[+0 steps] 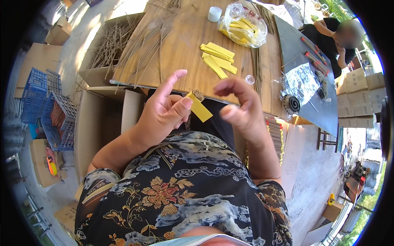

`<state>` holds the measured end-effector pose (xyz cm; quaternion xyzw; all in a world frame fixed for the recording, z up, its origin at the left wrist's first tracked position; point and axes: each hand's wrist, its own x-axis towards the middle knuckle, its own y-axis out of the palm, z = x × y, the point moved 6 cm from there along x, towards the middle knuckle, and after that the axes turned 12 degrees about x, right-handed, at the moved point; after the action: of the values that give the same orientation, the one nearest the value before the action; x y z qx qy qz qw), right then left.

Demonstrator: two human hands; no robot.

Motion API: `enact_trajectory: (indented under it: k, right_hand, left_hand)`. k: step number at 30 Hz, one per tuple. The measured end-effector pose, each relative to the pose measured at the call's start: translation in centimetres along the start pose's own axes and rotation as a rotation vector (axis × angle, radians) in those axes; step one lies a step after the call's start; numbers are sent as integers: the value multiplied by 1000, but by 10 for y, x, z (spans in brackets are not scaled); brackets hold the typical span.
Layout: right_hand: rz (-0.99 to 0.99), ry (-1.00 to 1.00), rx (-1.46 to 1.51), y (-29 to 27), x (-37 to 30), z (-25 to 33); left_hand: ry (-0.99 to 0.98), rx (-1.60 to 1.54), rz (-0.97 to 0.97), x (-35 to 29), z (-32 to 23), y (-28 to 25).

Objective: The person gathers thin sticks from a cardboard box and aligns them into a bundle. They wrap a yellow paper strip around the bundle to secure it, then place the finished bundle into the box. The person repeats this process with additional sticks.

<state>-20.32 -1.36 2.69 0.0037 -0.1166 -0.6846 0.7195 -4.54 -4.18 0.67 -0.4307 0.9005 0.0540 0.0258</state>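
My left hand (166, 108) pinches a yellow paper strip (201, 111) against the end of a bundle of thin brown sticks (198, 95), its index finger raised. The strip's free end sticks out toward the right. Most of the bundle is hidden behind the hand and strip. To the right, my right hand (244, 107) is held apart from the bundle, slightly blurred, thumb and fingers spread with nothing between them. On the wooden table (180, 49) beyond lie several loose yellow strips (217, 57). A clear plastic bag (243, 26) behind them contains more strips.
Thin brown sticks fill a cardboard box (113, 41) at left and lie on the table. A white cup (214, 14) stands near the bag. On the grey board (295, 45) at right are foil (303, 84) and a dark coil (291, 104). Another person (328, 41) sits beyond it.
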Motion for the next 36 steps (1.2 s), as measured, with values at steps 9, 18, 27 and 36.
enact_trajectory:
  k: [9, 18, 27, 36]
  right_hand:
    - [98, -183, -192, 30, -1, -12]
    - [262, -384, -176, 30, -6, 0]
    - [212, -414, -129, 27, -6, 3]
    - [207, -422, -163, 22, -5, 6]
  left_hand:
    - [133, 125, -13, -5, -4, 4]
    - [192, -14, 232, -5, -5, 8]
    - [80, -64, 255, -6, -2, 11]
    - [-69, -198, 429, -7, -3, 18]
